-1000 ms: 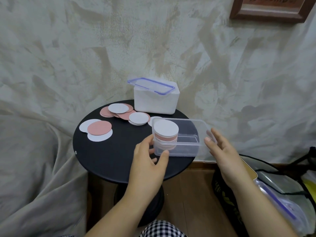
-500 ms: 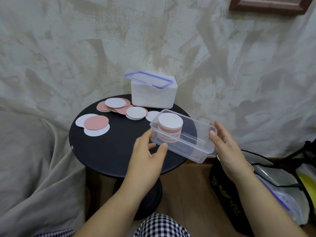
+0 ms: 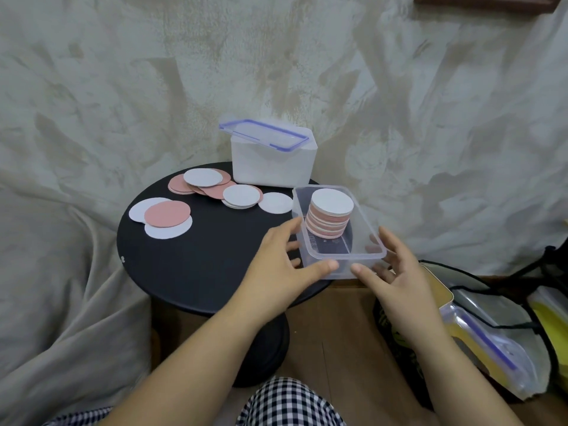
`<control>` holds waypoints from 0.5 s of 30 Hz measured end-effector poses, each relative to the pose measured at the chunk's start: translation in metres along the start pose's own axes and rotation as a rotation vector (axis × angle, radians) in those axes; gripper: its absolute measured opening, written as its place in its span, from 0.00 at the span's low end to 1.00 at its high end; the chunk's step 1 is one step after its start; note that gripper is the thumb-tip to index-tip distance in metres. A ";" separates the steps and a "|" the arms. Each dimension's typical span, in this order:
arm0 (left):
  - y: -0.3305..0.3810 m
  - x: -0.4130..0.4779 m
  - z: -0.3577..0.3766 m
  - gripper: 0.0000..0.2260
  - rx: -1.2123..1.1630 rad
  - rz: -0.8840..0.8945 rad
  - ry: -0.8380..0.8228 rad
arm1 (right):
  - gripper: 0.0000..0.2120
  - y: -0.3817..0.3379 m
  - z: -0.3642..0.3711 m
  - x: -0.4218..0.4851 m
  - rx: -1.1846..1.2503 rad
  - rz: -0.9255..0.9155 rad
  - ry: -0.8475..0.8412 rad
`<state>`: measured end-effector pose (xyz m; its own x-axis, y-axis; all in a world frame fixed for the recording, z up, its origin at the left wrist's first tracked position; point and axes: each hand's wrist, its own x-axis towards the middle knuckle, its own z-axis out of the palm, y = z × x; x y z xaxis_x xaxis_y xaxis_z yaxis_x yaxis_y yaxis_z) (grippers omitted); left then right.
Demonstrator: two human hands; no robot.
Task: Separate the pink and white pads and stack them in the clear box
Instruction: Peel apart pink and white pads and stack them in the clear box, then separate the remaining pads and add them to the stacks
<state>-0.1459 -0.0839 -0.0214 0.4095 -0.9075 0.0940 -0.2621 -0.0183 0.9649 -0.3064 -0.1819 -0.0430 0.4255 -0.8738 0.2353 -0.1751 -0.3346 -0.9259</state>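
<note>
Left hand: the left hand point(image 3: 276, 265) reaches in from the near side of the table point(image 3: 190, 265), palm down. Its thumb lies on the near short wall of the clear box point(image 3: 347, 258) and its fingers spread along the left long wall, grasping that corner.
Right hand: the right hand point(image 3: 396, 272) mirrors it at the near right corner. Its thumb is on the near wall and its fingers are round the right long wall, also grasping the box.
Box position: at the right edge of the table, with its near end overhanging the rim. Whether it rests on the top or is held just above it cannot be told.
Box orientation: open side up. The long axis runs from the person toward the back of the table.
Contents: a stack of pads point(image 3: 330, 210) stands in the far half, white on top, with pink and white layers below.
Loose pads: pink and white pads point(image 3: 167, 213) lie in overlapping groups across the left and back of the table.
Writing: a label shows through the box floor but is not legible.
Other: a white box point(image 3: 273, 167) stands at the back of the table, with a blue-rimmed lid point(image 3: 264, 135) lying askew on it.
</note>
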 end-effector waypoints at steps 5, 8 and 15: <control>-0.005 0.004 0.001 0.25 0.083 0.035 0.138 | 0.29 -0.002 0.013 0.010 -0.038 -0.051 0.056; -0.004 0.014 0.000 0.23 0.084 0.043 0.134 | 0.28 -0.001 0.018 0.019 -0.042 -0.047 0.087; -0.003 0.030 -0.002 0.21 0.059 0.038 0.131 | 0.31 -0.008 0.024 0.036 -0.150 -0.030 0.068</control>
<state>-0.1312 -0.1103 -0.0212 0.5079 -0.8455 0.1649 -0.3288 -0.0134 0.9443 -0.2683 -0.2027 -0.0345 0.3722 -0.8829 0.2864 -0.2956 -0.4053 -0.8651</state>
